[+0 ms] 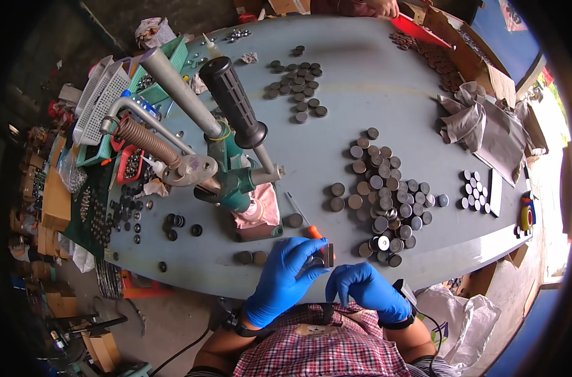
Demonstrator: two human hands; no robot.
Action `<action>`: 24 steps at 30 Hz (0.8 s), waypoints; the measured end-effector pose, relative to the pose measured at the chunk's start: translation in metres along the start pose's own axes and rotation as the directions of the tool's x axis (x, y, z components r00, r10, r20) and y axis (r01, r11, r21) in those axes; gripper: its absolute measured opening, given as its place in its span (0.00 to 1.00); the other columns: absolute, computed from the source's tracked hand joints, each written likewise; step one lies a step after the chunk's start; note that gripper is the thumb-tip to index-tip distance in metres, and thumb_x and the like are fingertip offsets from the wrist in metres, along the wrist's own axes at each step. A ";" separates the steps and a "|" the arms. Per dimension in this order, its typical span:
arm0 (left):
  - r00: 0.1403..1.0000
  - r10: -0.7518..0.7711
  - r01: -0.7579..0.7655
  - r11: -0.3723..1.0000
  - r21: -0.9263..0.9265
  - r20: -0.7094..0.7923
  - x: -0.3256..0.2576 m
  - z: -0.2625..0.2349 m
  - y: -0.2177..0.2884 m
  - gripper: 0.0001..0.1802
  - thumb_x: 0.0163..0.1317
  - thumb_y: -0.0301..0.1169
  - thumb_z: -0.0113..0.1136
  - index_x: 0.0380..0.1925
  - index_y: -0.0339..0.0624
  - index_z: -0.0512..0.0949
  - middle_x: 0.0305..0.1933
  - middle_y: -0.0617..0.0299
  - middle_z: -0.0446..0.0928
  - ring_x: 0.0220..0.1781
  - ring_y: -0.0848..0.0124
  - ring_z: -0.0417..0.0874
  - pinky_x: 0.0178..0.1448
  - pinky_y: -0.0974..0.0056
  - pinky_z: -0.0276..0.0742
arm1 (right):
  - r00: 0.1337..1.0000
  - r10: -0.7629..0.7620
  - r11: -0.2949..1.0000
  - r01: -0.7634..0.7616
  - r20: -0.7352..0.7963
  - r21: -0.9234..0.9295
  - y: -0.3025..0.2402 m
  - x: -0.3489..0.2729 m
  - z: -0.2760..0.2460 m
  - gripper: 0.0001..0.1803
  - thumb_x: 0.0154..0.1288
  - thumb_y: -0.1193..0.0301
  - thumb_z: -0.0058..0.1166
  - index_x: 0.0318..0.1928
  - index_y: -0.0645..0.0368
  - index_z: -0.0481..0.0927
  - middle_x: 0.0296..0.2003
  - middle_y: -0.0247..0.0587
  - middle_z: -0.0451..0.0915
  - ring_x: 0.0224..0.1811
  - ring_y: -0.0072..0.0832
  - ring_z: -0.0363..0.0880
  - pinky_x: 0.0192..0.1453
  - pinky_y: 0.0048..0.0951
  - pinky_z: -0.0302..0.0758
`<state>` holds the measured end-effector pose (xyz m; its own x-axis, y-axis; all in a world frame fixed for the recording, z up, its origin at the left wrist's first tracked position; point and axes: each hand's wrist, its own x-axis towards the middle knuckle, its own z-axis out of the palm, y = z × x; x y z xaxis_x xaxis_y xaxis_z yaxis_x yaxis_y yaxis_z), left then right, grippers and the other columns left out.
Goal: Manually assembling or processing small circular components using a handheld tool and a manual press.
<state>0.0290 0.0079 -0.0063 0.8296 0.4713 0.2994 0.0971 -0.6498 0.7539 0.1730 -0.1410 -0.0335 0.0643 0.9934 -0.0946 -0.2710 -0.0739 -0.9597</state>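
My left hand (289, 267), in a blue glove, pinches a dark round cap (329, 255) seen edge-on between thumb and fingers. Just right of it, my right hand (364, 288), gloved too, has its fingers bent down and drawn together; whether anything is inside them is hidden. A screwdriver (315, 232) with an orange handle lies beyond my left fingers, its shaft pointing away. Two dark caps (251, 257) rest left of that hand, and a single cap (295, 220) sits beside the screwdriver shaft. A large cluster of dark and grey caps (386, 201) spreads across the table ahead of my right hand.
A green hand press (236, 169) with a black-gripped lever (232, 97) stands left of centre, a pink cloth (259, 210) at its base. Baskets (104, 103) crowd the left edge. Crumpled grey paper (487, 129) lies right. Another person's hand (384, 7) holds a red tray (421, 30) at the far side.
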 end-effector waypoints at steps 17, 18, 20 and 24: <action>0.979 -0.203 0.203 0.978 0.038 -0.005 -0.012 0.022 -0.068 0.31 0.53 0.27 0.69 0.59 0.43 0.72 0.46 0.60 0.76 0.42 0.64 0.77 0.51 0.58 0.72 | 0.855 -0.501 0.009 -0.154 -0.138 -0.988 0.070 0.204 -0.096 0.16 0.56 0.62 0.63 0.38 0.59 0.77 0.33 0.46 0.76 0.35 0.44 0.76 0.38 0.42 0.74; 0.985 -0.168 0.171 0.981 0.088 -0.037 -0.013 0.021 -0.074 0.28 0.54 0.26 0.69 0.57 0.42 0.75 0.45 0.59 0.77 0.41 0.64 0.77 0.50 0.59 0.73 | 0.823 -0.543 -0.003 -0.199 -0.165 -0.980 0.054 0.212 -0.098 0.18 0.56 0.59 0.63 0.37 0.60 0.77 0.32 0.46 0.76 0.35 0.44 0.76 0.39 0.42 0.74; 0.983 -0.180 0.183 0.979 0.086 -0.047 -0.015 0.016 -0.081 0.26 0.54 0.26 0.68 0.56 0.42 0.75 0.45 0.59 0.77 0.41 0.64 0.77 0.50 0.59 0.73 | 0.825 -0.486 -0.035 -0.347 -0.287 -0.937 0.029 0.212 -0.099 0.22 0.55 0.54 0.65 0.36 0.61 0.77 0.31 0.46 0.76 0.35 0.42 0.77 0.38 0.41 0.74; 0.978 -0.201 0.204 0.977 0.063 -0.054 -0.021 0.013 -0.086 0.24 0.55 0.26 0.67 0.54 0.42 0.76 0.46 0.59 0.77 0.40 0.64 0.78 0.49 0.60 0.74 | 0.891 -0.100 -0.030 -0.448 -0.444 -0.893 0.015 0.160 -0.089 0.17 0.55 0.58 0.66 0.32 0.59 0.79 0.30 0.47 0.79 0.36 0.40 0.81 0.39 0.41 0.75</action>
<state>0.0107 0.0459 -0.0851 0.7625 0.6235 0.1730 0.2987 -0.5764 0.7606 0.2645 0.0095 -0.0865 0.5104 0.8534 -0.1059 0.8373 -0.5212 -0.1651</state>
